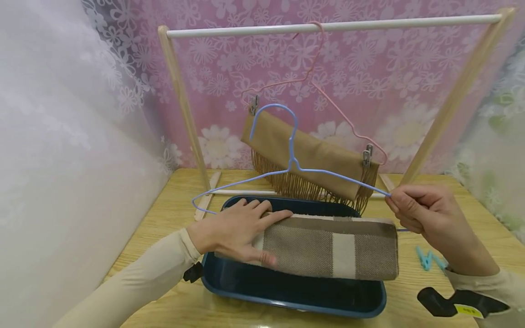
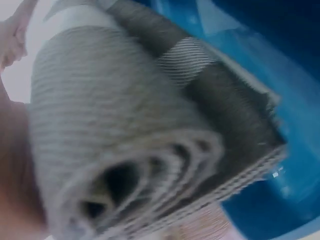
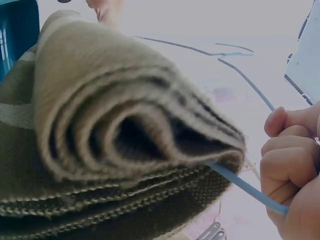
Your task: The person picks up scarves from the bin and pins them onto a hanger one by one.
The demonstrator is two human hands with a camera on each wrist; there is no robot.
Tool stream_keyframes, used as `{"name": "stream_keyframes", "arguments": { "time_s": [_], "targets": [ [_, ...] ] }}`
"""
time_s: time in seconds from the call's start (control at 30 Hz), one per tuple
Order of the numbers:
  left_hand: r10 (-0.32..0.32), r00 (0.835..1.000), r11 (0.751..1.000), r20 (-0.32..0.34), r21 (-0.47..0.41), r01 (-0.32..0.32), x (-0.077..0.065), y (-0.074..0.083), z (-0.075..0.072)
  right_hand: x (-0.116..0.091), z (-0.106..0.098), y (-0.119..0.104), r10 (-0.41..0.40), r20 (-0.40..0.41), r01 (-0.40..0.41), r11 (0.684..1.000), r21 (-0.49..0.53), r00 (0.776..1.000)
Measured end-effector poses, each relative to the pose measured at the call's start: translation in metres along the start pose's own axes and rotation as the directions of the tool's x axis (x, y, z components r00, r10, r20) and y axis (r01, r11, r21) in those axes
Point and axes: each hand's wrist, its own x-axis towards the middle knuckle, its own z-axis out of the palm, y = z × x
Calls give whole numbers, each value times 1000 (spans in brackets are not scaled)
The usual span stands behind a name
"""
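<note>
A blue wire hanger stands with its hook up. My right hand grips its right corner. The hanger's lower bar runs into the folds of a rolled brown-and-cream checked woven cloth, and the right wrist view shows the bar entering the roll's end. On the roll's left part my left hand rests with fingers spread, thumb lying on the near side. Beneath is a dark blue basin. The left wrist view shows layered folds at the cloth's other end; the left fingers are hidden there.
Behind is a wooden rack with a white rail. A pink hanger hangs from it, its metal clips holding a tan fringed cloth. Turquoise clothespins lie on the wooden table at right. A pale wall borders the left.
</note>
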Motion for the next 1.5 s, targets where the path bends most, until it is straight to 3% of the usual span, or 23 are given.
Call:
{"name": "stream_keyframes", "arguments": {
  "time_s": [0.07,0.17,0.23,0.33,0.43,0.5,0.6,0.7,0.83,0.93,1.0,1.07,1.17,1.23,1.27,1.33,1.4,1.5],
  "targets": [
    [19,1000,1000,-3,-23,-19,3,-1,2,0,-1,1,-6,12,6,1000,3,1000],
    [62,998,990,21,-125,-59,6,-6,0,-1,-1,2,-8,35,8,1000,8,999],
    [95,993,969,63,-233,-78,7,-10,-4,-2,-2,3,-14,55,13,1000,19,998],
    [119,980,925,157,-376,-52,8,-15,-16,-2,-2,3,-10,54,8,1000,24,999],
    [93,973,919,212,-395,-2,10,-15,-28,-2,-2,2,-5,34,5,1000,19,999],
    [47,976,944,211,-329,26,11,-11,-33,-2,-1,2,-7,10,7,1000,-11,1000],
    [-30,991,983,134,-176,53,12,-1,-34,-1,2,2,-24,-19,23,999,-45,1000],
    [-47,999,998,4,-35,47,15,8,-32,-1,5,1,-4,-76,-4,994,-112,997],
    [-16,988,1000,-153,20,19,35,25,-32,4,10,3,9,-122,-32,982,-188,993],
    [11,983,1000,-184,13,-9,58,40,-30,7,15,7,-11,-135,-17,979,-202,991],
    [30,977,998,-210,60,-18,72,48,-24,9,17,9,-23,-154,-6,982,-188,988],
    [34,962,986,-271,164,11,80,57,-17,9,17,10,-33,-176,8,990,-142,984],
    [65,904,935,-422,342,92,87,66,-6,8,13,9,-28,-191,24,999,-23,981],
    [98,875,925,-475,367,95,87,65,-4,7,9,8,-18,-189,26,999,39,982],
    [114,873,935,-474,347,66,86,62,-5,7,7,8,-11,-181,22,998,64,983],
    [131,894,966,-429,259,-17,80,48,-13,6,3,6,-1,-163,14,997,77,987],
    [101,933,988,-346,143,-54,72,29,-24,5,-1,3,-1,-146,9,998,61,989],
    [9,974,997,-228,72,8,59,-2,-34,3,-7,-4,16,-160,-15,1000,11,987]
  ]
}}
